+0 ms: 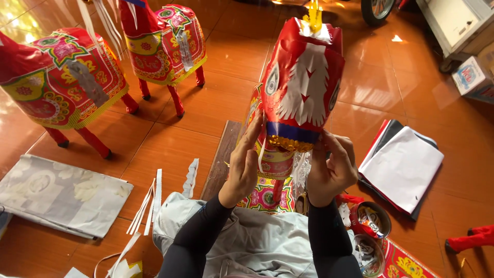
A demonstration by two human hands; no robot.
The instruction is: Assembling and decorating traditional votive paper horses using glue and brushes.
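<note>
Head | left hand (242, 166), right hand (332, 170) grip glossy red paper horse head (303, 77)

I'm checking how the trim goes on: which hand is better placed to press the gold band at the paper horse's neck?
Probably the right hand: its fingertips sit at the gold band on the paper horse. The left hand lies flat along the side, steadying it.

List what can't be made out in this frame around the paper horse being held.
- Paper horse, head view: its body and legs, hidden behind its head and both hands.
- Left hand fingers: tips hidden behind the horse.
- Small bowls: contents too small to identify.
- Finished horse: head cut off by left edge.
</note>
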